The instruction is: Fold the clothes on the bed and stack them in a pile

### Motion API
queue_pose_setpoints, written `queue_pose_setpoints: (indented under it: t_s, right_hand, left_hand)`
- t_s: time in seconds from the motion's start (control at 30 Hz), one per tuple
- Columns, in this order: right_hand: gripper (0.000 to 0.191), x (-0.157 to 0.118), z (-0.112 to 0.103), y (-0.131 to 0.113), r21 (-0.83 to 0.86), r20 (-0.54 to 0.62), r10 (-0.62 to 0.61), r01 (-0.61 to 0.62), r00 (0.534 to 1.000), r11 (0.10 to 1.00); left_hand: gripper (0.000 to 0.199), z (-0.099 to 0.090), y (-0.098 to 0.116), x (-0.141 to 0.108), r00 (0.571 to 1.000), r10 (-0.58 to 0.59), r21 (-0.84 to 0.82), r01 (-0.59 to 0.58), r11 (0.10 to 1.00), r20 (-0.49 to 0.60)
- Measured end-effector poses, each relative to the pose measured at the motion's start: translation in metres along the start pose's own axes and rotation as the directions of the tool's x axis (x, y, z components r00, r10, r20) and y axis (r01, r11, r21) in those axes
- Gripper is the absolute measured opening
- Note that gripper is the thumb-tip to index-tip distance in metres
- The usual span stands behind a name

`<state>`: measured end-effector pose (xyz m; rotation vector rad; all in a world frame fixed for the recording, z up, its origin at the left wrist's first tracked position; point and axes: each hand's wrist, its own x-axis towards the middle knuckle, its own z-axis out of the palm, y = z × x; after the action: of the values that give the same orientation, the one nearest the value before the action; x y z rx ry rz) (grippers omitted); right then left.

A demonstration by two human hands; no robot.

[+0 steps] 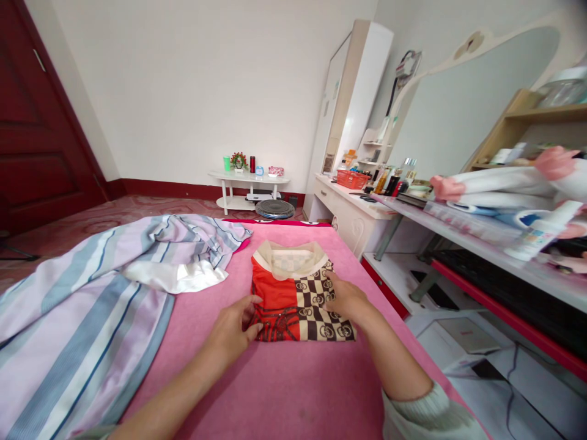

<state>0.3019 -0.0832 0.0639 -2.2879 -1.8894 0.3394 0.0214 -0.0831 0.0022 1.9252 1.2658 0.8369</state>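
A folded shirt [279, 293] lies flat on the pink bed cover, its sheer cream collar pointing away from me. Its left part is red with a dark pattern; the right part has black and cream checks with round motifs. My left hand [233, 321] holds the shirt's lower left edge, thumb and curled fingers closed at the fabric. On the opposite side, my right hand [346, 299] grips the right edge, with its fingers bent over the checks. Some of the right fingers are hidden behind the hand.
A striped quilt [105, 293] is heaped on the left of the pink bed cover [293, 391]. To the right stand a desk [481, 244] with bottles and plush items, and a white dresser [353, 211] with a red basket. A small white table [250, 177] stands by the far wall.
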Motion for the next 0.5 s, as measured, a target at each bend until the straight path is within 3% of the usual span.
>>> queue_pose_setpoints:
  t_s: [0.1,0.17,0.3,0.4,0.5]
  right_hand:
    - [0.058,-0.002,0.003,-0.013,0.049,-0.082,-0.080,0.085,0.993,0.995]
    - [0.050,-0.007,0.008,-0.027,0.063,-0.173,-0.158,0.171,0.972,0.983]
    - [0.029,-0.019,0.021,-0.059,0.053,-0.205,-0.301,0.318,0.931,0.947]
    - [0.038,-0.026,0.026,-0.075,0.026,-0.173,-0.326,0.335,0.930,0.942]
    - [0.053,-0.025,0.027,-0.085,-0.063,-0.130,-0.301,0.295,0.945,0.953]
  left_hand:
    - [0.030,0.008,0.005,0.003,0.997,0.044,-0.154,-0.054,0.987,-0.067]
    - [0.022,0.014,0.014,0.005,0.990,0.103,-0.167,-0.117,0.979,-0.092]
    - [0.025,0.026,0.035,0.002,0.960,0.280,-0.094,-0.279,0.956,0.003]
    - [0.028,0.032,0.045,-0.007,0.893,0.432,-0.061,-0.428,0.902,0.126]
    - [0.026,0.032,0.047,-0.015,0.838,0.515,-0.012,-0.522,0.853,0.182]
